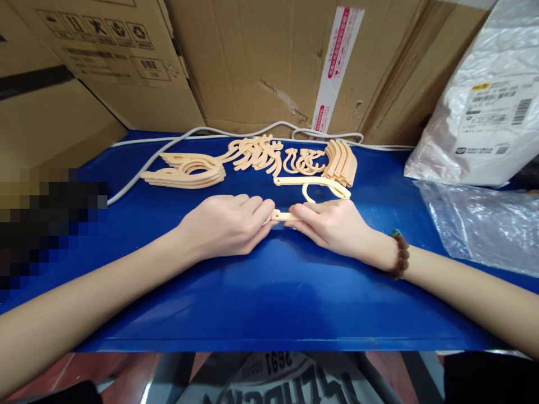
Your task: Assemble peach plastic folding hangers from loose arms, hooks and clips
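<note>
My left hand is closed, its fingertips and thumb pinching a cream plastic hanger piece mostly hidden behind them. Facing it, my right hand grips a straight cream hanger arm between thumb and fingers. The arm's holed end meets the left fingertips; whether the two pieces are joined I cannot tell. Just beyond the right hand lie a loose hanger arm and a curved piece, partly covered by that hand. Farther back are a stack of folded hangers, a pile of hanger pieces, several hooks and stacked arms.
A white cable runs along the back of the blue table. Cardboard boxes stand behind it. At right are a white plastic parcel and a clear plastic bag. A blurred dark area covers the left edge.
</note>
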